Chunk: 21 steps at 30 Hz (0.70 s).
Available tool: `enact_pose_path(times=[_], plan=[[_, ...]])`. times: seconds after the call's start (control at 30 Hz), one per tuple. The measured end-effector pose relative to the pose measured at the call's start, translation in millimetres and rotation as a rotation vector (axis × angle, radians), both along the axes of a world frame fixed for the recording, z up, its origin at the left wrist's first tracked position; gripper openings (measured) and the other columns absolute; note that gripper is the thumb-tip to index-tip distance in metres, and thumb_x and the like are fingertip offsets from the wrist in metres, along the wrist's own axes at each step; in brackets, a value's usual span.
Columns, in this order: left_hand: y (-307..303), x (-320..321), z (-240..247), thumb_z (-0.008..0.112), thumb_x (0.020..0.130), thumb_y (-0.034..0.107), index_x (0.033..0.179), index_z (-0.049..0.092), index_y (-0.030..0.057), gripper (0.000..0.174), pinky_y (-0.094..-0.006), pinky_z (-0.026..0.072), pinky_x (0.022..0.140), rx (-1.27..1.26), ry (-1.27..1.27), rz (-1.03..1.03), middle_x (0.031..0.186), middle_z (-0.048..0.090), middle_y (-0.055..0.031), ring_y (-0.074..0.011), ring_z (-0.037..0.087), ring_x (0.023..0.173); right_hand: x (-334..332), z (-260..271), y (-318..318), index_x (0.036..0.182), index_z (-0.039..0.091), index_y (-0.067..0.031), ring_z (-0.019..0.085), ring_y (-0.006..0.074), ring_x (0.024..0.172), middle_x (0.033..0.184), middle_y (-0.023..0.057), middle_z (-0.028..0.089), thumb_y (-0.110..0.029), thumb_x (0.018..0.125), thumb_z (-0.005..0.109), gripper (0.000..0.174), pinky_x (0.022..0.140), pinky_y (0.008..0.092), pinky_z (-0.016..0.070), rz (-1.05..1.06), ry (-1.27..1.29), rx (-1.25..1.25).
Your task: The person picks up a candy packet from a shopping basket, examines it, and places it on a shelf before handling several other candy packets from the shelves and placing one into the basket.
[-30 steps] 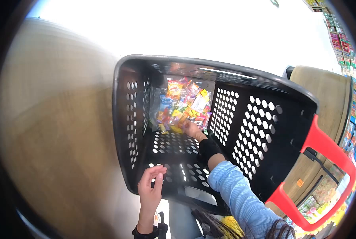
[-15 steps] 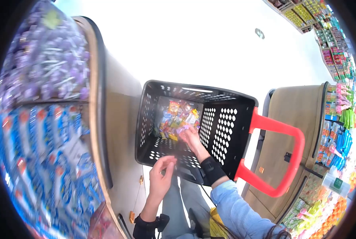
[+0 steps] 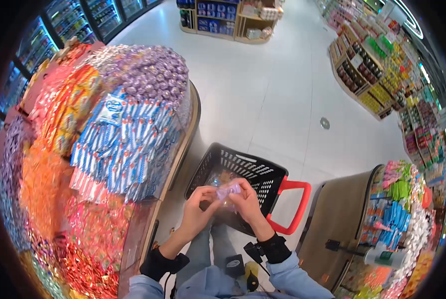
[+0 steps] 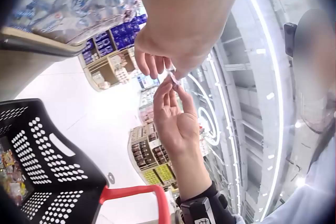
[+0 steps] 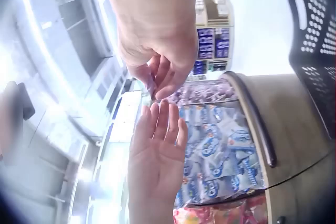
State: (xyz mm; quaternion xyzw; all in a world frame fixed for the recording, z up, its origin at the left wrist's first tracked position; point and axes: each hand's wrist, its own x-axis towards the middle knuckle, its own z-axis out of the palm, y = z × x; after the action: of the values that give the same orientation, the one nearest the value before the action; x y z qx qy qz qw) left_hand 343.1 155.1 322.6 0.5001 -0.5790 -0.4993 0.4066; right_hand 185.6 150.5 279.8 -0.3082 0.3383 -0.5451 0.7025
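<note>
A small purple-wrapped candy (image 3: 228,191) is held up in front of the body, above a black shopping basket (image 3: 195,180). My left hand (image 3: 197,212) pinches its left edge with thumb and fingertips. On the other side, the thumb and fingers of my right hand (image 3: 249,205) grip it. In the right wrist view the candy (image 5: 152,85) shows between the right fingers, with the left fingertips right at its end. More wrapped sweets in a clear bag (image 4: 12,174) lie inside the basket, partly hidden by the hands in the head view.
The basket's red handle (image 3: 302,212) points right. On the left stands a heaped candy display with blue-and-white packets (image 3: 128,144) and purple sweets (image 3: 155,74). A wooden display counter (image 3: 340,209) stands at right; shelves (image 3: 365,70) line the far side of the white floor.
My right hand has come up out of the basket with the purple-wrapped candy and met the left hand. The head view has tilted up, showing more of the shop.
</note>
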Motion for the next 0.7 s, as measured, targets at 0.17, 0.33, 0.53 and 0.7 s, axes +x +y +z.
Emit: enact_pose_path(times=[0.17, 0.33, 0.53, 0.7], plan=[[31.2, 0.3, 65.2, 0.062, 0.072, -0.002, 0.099, 0.050, -0.0023, 0.029, -0.0245, 0.0447, 0.075, -0.092, 0.119, -0.014, 0.096, 0.053, -0.0088, -0.0135, 0.055, 0.085, -2.6, 95.0, 22.0, 0.100, 0.046, -0.0013, 0.051, 0.0170, 0.096, 0.101, 0.0107, 0.051, 0.005, 0.074, 0.054, 0.028, 0.083, 0.0300, 0.0407, 0.109, 0.216, -0.357], [62.4, 3.5, 105.0, 0.063, 0.071, -0.001, 0.096, 0.053, 0.0003, 0.027, -0.0234, 0.0449, 0.070, -0.263, 0.067, 0.040, 0.093, 0.052, -0.0072, -0.0127, 0.055, 0.081, 1.4, 133.7, 44.1, 0.099, 0.047, -0.0022, 0.045, 0.0153, 0.100, 0.102, 0.0090, 0.047, 0.008, 0.070, 0.053, 0.031, 0.088, 0.0295, 0.0354, 0.173, 0.206, -0.467], [87.3, 13.5, 115.8, 0.064, 0.068, 0.000, 0.093, 0.055, 0.0012, 0.027, -0.0224, 0.0442, 0.062, -0.369, -0.140, 0.068, 0.089, 0.054, -0.0073, -0.0137, 0.054, 0.071, 8.6, 132.6, 59.3, 0.099, 0.047, -0.0020, 0.046, 0.0137, 0.097, 0.101, 0.0073, 0.046, 0.008, 0.070, 0.055, 0.031, 0.084, 0.0273, 0.0365, 0.269, 0.213, -0.465], [99.6, 30.7, 124.6, 0.065, 0.067, 0.001, 0.091, 0.056, 0.0016, 0.026, -0.0233, 0.0443, 0.061, -0.400, -0.184, 0.064, 0.087, 0.056, -0.0078, -0.0152, 0.055, 0.072, 22.7, 137.0, 66.3, 0.100, 0.047, -0.0008, 0.047, 0.0126, 0.095, 0.100, 0.0069, 0.046, 0.008, 0.073, 0.055, 0.029, 0.082, 0.0255, 0.0382, 0.344, 0.200, -0.441]])
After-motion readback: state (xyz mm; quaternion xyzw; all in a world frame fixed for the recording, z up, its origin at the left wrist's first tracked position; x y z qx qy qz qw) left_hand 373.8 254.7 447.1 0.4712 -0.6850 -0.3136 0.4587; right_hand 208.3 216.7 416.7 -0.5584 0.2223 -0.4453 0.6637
